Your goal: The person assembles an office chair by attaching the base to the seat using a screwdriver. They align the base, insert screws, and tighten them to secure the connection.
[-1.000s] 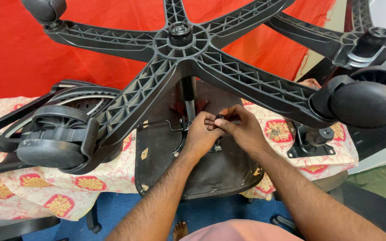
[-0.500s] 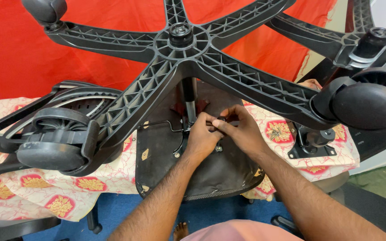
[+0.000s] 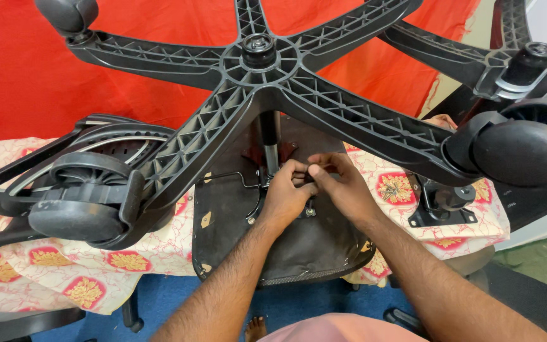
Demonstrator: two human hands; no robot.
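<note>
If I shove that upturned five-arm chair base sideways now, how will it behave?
The base probably sways: it stands high on one thin column. Its ribbed plastic arms look stiff. The casters hang in the air, so they likely only spin.

No packages, labels, signs or screens in view.

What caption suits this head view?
Both hands, left hand and right hand, meet beneath an upturned chair base.
</note>
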